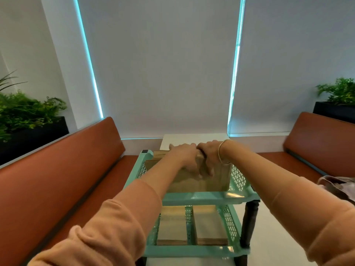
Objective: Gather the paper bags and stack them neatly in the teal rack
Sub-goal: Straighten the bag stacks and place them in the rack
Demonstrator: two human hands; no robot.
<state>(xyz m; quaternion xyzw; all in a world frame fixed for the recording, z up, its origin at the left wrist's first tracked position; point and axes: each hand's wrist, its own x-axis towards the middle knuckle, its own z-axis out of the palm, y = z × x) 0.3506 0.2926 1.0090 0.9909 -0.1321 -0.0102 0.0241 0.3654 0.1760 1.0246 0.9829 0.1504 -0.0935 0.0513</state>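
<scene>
Brown paper bags [209, 181] stand on edge crosswise in rack [201, 196], fingers [206, 169] gripping them.

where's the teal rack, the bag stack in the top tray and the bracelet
teal rack [201, 197], head view, front rim of the top tray
paper bag stack [215, 181], head view, near face below the hands
bracelet [221, 150], head view, band across the right wrist

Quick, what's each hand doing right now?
Left hand: closed on the stack of paper bags in the rack's top tier.
Right hand: gripping the same stack.
</scene>
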